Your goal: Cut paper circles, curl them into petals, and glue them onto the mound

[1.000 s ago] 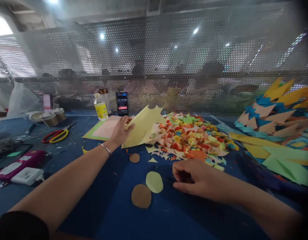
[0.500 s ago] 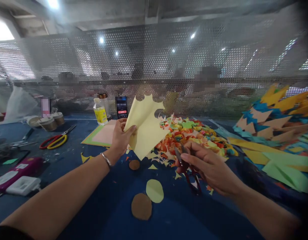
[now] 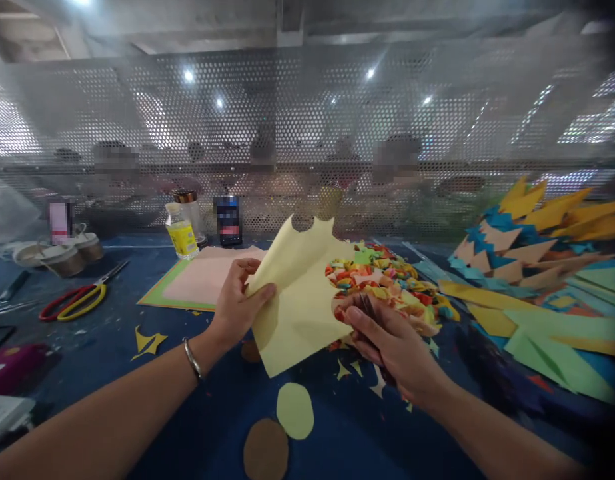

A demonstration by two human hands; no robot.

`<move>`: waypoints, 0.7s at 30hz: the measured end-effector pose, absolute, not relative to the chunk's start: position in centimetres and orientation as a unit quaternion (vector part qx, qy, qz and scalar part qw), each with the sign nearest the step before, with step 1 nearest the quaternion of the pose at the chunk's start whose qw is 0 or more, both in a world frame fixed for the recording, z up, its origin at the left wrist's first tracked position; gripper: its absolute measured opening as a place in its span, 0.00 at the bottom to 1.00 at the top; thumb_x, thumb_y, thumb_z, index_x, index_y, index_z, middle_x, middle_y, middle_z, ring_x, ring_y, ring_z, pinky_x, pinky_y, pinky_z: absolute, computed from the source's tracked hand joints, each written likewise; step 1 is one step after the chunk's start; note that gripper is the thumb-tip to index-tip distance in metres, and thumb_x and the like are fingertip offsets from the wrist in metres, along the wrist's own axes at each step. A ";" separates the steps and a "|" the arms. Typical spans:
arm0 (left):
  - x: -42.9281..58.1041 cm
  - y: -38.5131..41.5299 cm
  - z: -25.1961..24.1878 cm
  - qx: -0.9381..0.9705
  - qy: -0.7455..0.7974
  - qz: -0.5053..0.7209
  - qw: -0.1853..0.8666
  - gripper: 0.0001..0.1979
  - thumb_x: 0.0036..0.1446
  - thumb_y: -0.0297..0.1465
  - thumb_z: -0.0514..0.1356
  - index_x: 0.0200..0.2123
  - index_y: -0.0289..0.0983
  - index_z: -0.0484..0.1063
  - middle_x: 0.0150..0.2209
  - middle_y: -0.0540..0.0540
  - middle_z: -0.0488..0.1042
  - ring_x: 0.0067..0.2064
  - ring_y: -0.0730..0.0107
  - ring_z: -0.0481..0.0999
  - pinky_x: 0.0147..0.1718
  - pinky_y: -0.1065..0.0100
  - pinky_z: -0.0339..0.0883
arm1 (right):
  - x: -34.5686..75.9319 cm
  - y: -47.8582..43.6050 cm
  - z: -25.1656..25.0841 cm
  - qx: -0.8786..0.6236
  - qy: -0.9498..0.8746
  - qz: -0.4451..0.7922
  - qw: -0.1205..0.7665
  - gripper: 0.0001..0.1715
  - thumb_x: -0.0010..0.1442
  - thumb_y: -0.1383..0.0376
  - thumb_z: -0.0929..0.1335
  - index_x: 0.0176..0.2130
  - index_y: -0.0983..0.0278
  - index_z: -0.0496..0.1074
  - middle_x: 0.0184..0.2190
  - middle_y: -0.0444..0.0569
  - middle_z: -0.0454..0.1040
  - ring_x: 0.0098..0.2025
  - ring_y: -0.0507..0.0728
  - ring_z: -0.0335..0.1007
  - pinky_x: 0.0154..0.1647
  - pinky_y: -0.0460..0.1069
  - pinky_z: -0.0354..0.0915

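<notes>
My left hand (image 3: 236,303) pinches the left edge of a pale yellow paper sheet (image 3: 300,300) with a jagged cut top and holds it up over the blue table (image 3: 137,373). My right hand (image 3: 387,340) is closed round a small pair of dark scissors (image 3: 370,313), whose tip meets the sheet's right edge. Below the sheet lie a yellow paper circle (image 3: 295,410) and a brown paper circle (image 3: 266,451). Behind the sheet sits a heap of small colourful paper scraps (image 3: 392,280).
A pink sheet on a green one (image 3: 207,280) lies at the back left, with red-and-yellow scissors (image 3: 77,300), a glue bottle (image 3: 180,233), a phone (image 3: 228,220) and cups (image 3: 67,257). Large coloured paper offcuts (image 3: 542,267) pile up on the right. People sit behind a perforated screen (image 3: 307,133).
My right hand picked the scissors up off the table and brought them to the sheet's right edge. My left hand lifted the yellow sheet and drew it nearer.
</notes>
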State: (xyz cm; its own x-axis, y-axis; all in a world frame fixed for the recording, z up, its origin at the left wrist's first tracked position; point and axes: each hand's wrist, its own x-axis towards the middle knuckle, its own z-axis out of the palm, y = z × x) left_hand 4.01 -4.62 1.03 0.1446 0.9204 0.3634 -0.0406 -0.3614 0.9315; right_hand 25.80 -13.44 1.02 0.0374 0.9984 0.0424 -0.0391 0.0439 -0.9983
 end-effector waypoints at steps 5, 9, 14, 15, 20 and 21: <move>4.5 -5.5 1.5 0.634 0.339 0.514 0.468 0.21 0.47 0.33 0.67 0.43 0.41 0.62 0.42 0.47 0.71 0.39 0.68 0.74 0.34 0.68 0.70 | 25.8 -13.6 0.5 -0.518 -0.495 0.468 0.517 0.22 0.58 0.49 0.68 0.29 0.62 0.59 0.22 0.39 0.57 0.22 0.47 0.49 0.17 0.42 0.49; 4.6 -6.1 2.2 0.513 0.333 0.521 0.595 0.26 0.49 0.37 0.66 0.51 0.44 0.61 0.45 0.45 0.73 0.39 0.63 0.76 0.34 0.63 0.73 | 25.8 -13.8 0.6 -0.518 -0.485 0.449 0.543 0.22 0.55 0.50 0.70 0.28 0.62 0.61 0.23 0.40 0.61 0.21 0.47 0.52 0.17 0.42 0.50; 4.6 -7.0 3.0 0.450 0.303 0.419 0.728 0.21 0.53 0.47 0.58 0.40 0.36 0.72 0.35 0.37 0.78 0.37 0.52 0.79 0.34 0.55 0.74 | 26.0 -13.9 1.0 -0.513 -0.508 0.420 0.549 0.21 0.57 0.51 0.69 0.27 0.63 0.61 0.22 0.40 0.61 0.19 0.45 0.49 0.16 0.43 0.49; 4.6 -7.2 3.3 0.457 0.300 0.425 0.721 0.20 0.53 0.46 0.58 0.41 0.36 0.72 0.35 0.37 0.78 0.38 0.50 0.79 0.35 0.54 0.74 | 26.1 -13.9 1.0 -0.512 -0.513 0.415 0.550 0.21 0.57 0.51 0.69 0.27 0.63 0.61 0.21 0.39 0.61 0.19 0.45 0.49 0.16 0.43 0.49; 4.8 -8.4 5.1 0.448 0.296 0.524 0.661 0.18 0.53 0.38 0.61 0.45 0.36 0.71 0.39 0.38 0.78 0.44 0.48 0.78 0.38 0.52 0.74 | 26.3 -14.0 1.0 -0.508 -0.519 0.406 0.555 0.19 0.56 0.51 0.70 0.31 0.62 0.63 0.21 0.39 0.61 0.19 0.46 0.51 0.16 0.43 0.49; 4.8 -8.7 5.1 0.443 0.291 0.521 0.669 0.18 0.53 0.38 0.61 0.45 0.36 0.71 0.40 0.37 0.78 0.44 0.47 0.78 0.38 0.52 0.74 | 26.2 -14.1 1.0 -0.505 -0.521 0.408 0.554 0.19 0.56 0.51 0.69 0.31 0.62 0.63 0.21 0.38 0.61 0.19 0.46 0.51 0.16 0.43 0.48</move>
